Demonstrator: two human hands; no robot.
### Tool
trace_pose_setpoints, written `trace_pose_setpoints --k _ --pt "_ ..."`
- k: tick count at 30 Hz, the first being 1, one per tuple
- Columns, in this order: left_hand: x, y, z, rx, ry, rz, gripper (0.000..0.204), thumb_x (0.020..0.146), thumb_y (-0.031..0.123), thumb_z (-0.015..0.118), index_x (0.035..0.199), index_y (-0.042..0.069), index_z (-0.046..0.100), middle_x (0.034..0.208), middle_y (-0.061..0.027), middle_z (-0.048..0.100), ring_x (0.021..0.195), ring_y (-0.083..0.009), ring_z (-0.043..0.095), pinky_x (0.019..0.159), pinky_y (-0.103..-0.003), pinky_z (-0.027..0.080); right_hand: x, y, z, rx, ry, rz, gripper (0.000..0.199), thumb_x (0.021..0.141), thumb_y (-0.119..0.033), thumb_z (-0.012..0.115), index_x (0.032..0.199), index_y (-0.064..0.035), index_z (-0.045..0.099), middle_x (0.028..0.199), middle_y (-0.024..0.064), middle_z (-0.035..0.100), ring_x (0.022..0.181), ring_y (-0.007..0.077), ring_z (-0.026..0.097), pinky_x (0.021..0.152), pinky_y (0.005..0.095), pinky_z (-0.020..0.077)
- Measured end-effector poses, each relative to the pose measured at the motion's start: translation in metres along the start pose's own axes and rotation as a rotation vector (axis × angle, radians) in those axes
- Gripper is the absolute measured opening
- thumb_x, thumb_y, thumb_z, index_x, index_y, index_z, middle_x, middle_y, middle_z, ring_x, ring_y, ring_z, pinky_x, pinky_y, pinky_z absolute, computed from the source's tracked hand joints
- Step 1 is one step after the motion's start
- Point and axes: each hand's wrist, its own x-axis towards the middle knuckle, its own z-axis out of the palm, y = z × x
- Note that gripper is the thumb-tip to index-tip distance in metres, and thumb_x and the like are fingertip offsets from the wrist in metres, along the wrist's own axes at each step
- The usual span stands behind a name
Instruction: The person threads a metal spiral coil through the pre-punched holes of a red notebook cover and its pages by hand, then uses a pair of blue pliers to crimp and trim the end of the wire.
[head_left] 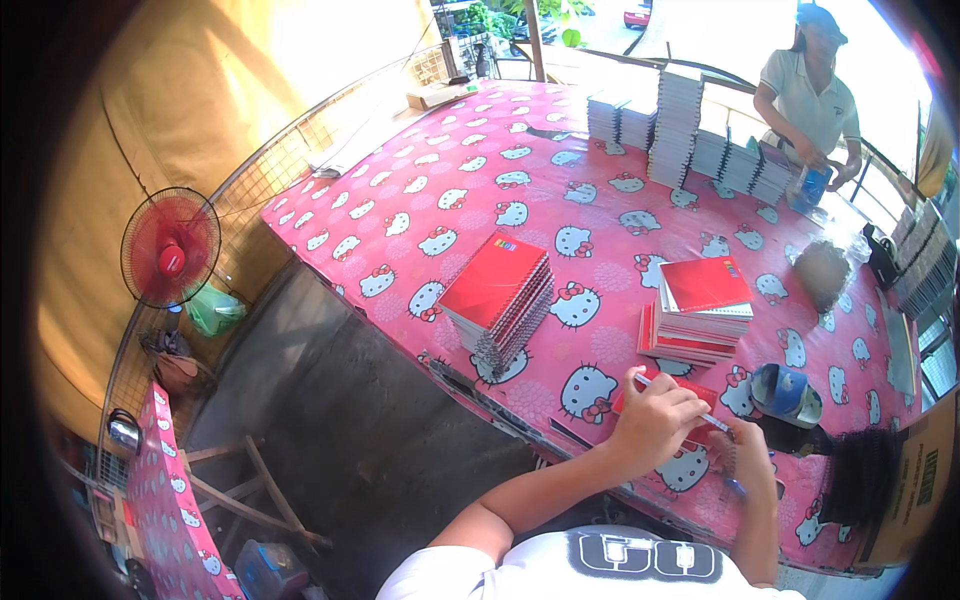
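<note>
Clearly, the left hand (652, 422) pinched a thin pen-like rod (680, 400) over a light, bendable red notebook (668, 398) at the pink table's (420, 160) near edge, the right hand (750, 462) closed at its spiral side, seemingly the firmest hold.

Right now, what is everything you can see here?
Table: one, pink cartoon-cat cover, centre.
Red spiral notebooks: stack mid-table; stack to its right; one notebook under the hands.
White notebook stacks: several, far edge.
Cap: one, blue, near right.
Fan: one, red, left.
Co-worker: one, far right.
Cardboard box: one, brown, right edge.
Left hand: gripping a thin pen-like tool.
Right hand: beside it, on the notebook.
</note>
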Motion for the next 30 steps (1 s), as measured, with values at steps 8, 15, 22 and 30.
trace_pose_setpoints --k 8,15,22,30 --pt "0.004 -0.002 -0.014 -0.068 -0.003 -0.013 0.016 0.077 0.021 0.075 0.093 0.018 0.073 0.089 0.0069 0.07 0.087 -0.013 0.058 0.095 -0.045 0.028 -0.009 0.027 -0.079 -0.358 0.722 -0.31 0.048 0.066 -0.001 0.076 0.111 0.0025 0.06 0.105 0.0157 0.063 0.097 0.0304 0.061 0.082 0.0373 0.0489" --pt "0.021 0.018 0.004 -0.176 -0.085 -0.013 0.029 0.072 0.019 0.078 0.101 0.017 0.069 0.093 0.005 0.069 0.089 -0.0164 0.059 0.095 -0.046 0.03 0.011 0.095 -0.138 -0.788 0.547 -0.405 0.058 0.06 -0.017 0.081 0.11 0.003 0.06 0.102 0.0173 0.063 0.099 0.0374 0.057 0.088 0.0438 0.0448" --pt "0.023 0.001 0.007 -0.121 -0.012 0.024 0.03 0.064 0.02 0.084 0.088 0.01 0.07 0.088 -0.0048 0.068 0.087 -0.0241 0.061 0.083 -0.039 0.042 0.037 0.062 -0.12 -0.2 0.512 -0.486 0.052 0.071 -0.009 0.074 0.119 -0.006 0.055 0.09 0.0151 0.064 0.083 0.0245 0.062 0.077 0.0367 0.0493" --pt "0.024 0.004 0.009 -0.221 -0.053 -0.004 0.027 0.066 0.023 0.083 0.084 0.009 0.068 0.083 -0.0034 0.066 0.087 -0.0233 0.059 0.088 -0.04 0.038 0.03 0.029 -0.089 0.422 -0.169 -0.813 0.038 0.075 -0.012 0.077 0.107 -0.0045 0.058 0.104 0.0084 0.063 0.101 0.0173 0.059 0.089 0.0355 0.0456"
